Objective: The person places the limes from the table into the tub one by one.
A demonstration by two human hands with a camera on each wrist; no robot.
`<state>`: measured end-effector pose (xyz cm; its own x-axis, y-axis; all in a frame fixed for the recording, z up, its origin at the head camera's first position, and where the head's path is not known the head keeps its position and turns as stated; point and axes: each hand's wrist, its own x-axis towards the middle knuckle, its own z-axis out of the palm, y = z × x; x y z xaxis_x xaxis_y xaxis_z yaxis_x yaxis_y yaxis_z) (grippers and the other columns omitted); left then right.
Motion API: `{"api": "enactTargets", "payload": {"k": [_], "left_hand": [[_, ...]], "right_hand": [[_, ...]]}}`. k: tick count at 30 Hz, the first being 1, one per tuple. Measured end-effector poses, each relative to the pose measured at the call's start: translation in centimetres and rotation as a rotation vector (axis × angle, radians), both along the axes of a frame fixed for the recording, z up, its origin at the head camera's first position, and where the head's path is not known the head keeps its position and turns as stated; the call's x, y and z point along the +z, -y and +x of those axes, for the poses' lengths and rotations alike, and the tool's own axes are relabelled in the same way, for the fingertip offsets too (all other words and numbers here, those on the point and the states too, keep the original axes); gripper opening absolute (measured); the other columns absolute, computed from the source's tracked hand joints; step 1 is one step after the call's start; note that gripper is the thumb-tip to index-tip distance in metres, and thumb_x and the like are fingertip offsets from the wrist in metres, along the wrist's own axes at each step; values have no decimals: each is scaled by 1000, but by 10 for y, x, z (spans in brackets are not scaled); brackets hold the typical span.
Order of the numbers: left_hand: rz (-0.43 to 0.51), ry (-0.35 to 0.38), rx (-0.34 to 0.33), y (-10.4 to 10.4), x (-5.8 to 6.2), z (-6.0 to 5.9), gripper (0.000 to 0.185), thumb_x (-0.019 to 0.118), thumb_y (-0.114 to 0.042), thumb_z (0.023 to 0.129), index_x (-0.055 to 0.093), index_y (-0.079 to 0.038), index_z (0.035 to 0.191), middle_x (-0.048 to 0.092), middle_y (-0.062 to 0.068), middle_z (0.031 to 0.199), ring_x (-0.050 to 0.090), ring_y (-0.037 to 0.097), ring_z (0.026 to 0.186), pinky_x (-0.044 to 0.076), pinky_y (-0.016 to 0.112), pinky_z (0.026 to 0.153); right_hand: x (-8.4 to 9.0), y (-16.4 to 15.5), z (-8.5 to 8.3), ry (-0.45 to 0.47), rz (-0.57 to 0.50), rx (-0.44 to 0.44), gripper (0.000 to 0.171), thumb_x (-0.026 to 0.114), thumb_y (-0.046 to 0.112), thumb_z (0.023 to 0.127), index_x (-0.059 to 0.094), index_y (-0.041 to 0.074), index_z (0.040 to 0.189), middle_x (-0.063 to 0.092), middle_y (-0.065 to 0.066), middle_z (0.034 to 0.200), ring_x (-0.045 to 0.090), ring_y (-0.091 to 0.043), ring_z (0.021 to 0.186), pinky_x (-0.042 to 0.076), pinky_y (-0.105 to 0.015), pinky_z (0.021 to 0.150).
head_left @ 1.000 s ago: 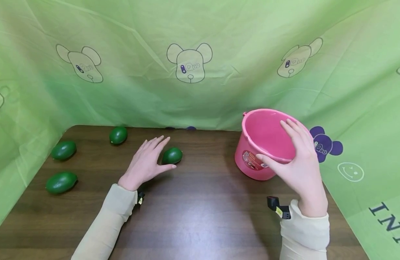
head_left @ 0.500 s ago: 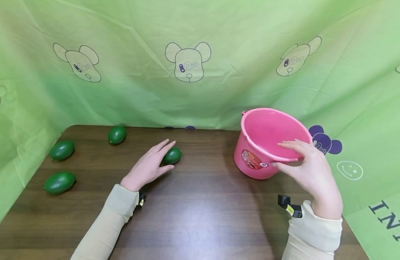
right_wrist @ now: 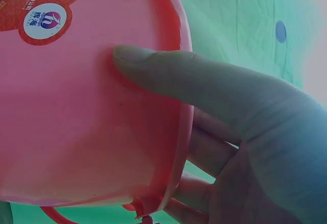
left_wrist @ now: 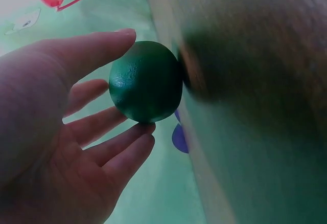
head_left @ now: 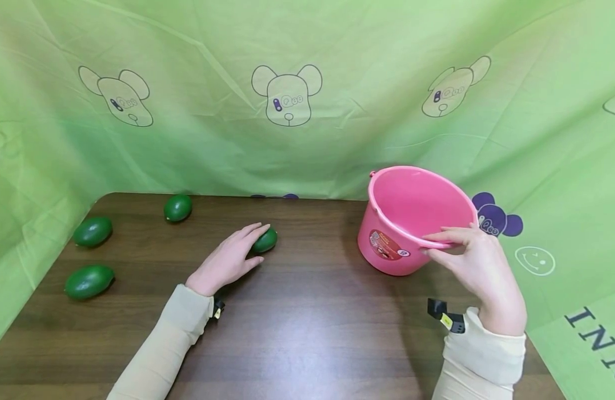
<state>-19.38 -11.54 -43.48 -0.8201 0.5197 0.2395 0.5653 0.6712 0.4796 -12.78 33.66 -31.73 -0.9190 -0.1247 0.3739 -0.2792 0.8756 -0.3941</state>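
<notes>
A dark green oval fruit (head_left: pixel 266 240) lies on the brown table (head_left: pixel 307 328) near the middle. My left hand (head_left: pixel 257 244) reaches over it with nearly straight fingers. In the left wrist view the fruit (left_wrist: pixel 146 81) sits between the thumb (left_wrist: pixel 97 47) above and the fingers (left_wrist: pixel 122 144) below, whose tips touch it. A pink bucket (head_left: pixel 412 211) stands at the right, empty and tipped slightly. My right hand (head_left: pixel 432 245) pinches its near rim: the thumb (right_wrist: pixel 168 73) presses the outer wall of the bucket (right_wrist: pixel 76 111) and the fingers go inside.
Three more green fruits lie at the left: one at the back (head_left: pixel 178 207), one by the left edge (head_left: pixel 92 231), one nearer (head_left: pixel 89 281). Green printed cloth (head_left: pixel 307 83) hangs close behind and along both sides of the table.
My left hand slid forward and settled over the fruit. My right hand came down from above the bucket's mouth and took hold of its near rim.
</notes>
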Motion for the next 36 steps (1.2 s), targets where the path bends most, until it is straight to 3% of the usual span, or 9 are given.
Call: {"api": "enactTargets", "payload": {"k": [4,10,15,26,36], "left_hand": [[3,-25,5,0,-1,0,70,78,-12,92,44,-2,153,47,19,147,49,35,133,41,46,109],[49,-24,20,-1,-1,0,63,81,-6,88,52,-4,144,50,12,137,55,29,122,47,42,102],[89,-9,-1,-3,-1,2,57,81,-6,88,52,-7,137,55,8,137,57,25,122,47,40,102],[95,-11,-6,-5,-2,4,51,77,-1,90,53,-8,136,57,7,134,58,24,121,47,40,102],[82,-85,1,2,2,2,60,77,-1,90,51,-1,144,54,14,141,53,31,129,43,45,107]], "right_hand": [[-1,0,-1,-6,-4,11,23,91,14,77,83,18,98,75,-6,99,52,11,91,43,-17,72],[-2,1,0,-15,2,36,22,91,11,76,83,18,95,70,4,84,55,0,79,42,-17,64],[0,1,2,-10,4,41,21,90,8,76,83,17,94,66,5,82,55,-3,72,41,-18,59],[3,6,2,-129,1,117,27,91,1,71,82,13,94,69,5,81,56,4,73,43,-10,61],[7,16,4,-207,-29,172,30,89,-7,71,82,12,94,72,5,84,56,4,78,44,-6,72]]}}
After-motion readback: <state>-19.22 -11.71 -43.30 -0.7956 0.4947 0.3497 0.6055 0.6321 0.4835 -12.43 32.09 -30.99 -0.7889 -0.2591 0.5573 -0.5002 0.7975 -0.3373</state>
